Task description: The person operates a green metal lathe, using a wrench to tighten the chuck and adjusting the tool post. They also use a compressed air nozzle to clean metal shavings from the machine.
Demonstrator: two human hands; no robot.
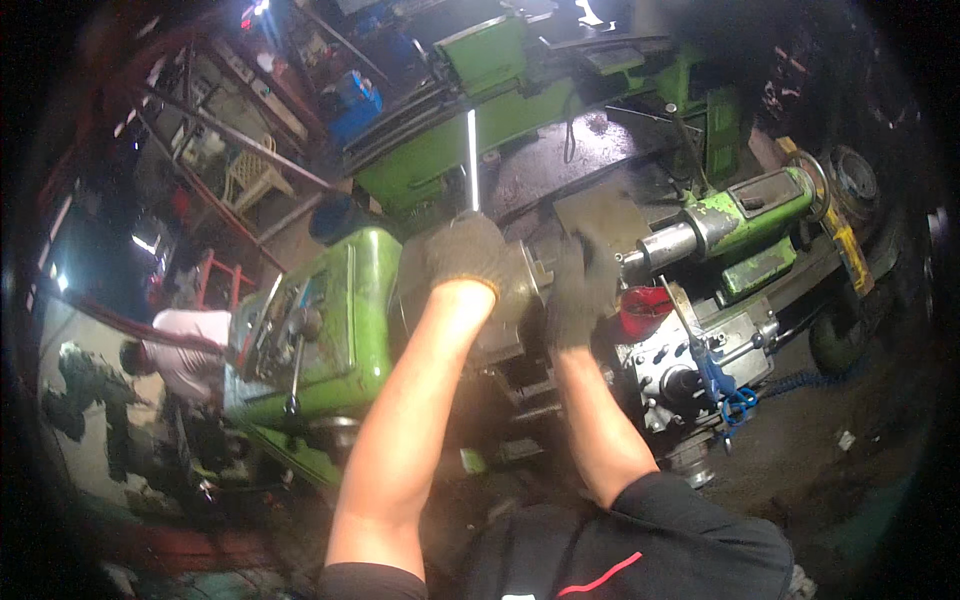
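Both of my hands wear dark, dirty work gloves and are at the chuck (510, 305) of a green lathe. My left hand (465, 250) is closed in a fist over the chuck's upper left side. A long bright metal bar (473, 155) runs up and away from its knuckles; the lower end of the bar is hidden by the glove. My right hand (580, 295) is upright at the chuck's right side, slightly blurred, with its fingers stretched away from me. What its palm touches is hidden.
The green headstock (365, 300) is on the left, with levers on top. To the right are the tailstock (750, 215), a red container (643, 312), and the carriage apron (665, 375) with a blue-handled tool (712, 370). Another green machine (430, 170) is beyond. A person (190, 345) bends at far left.
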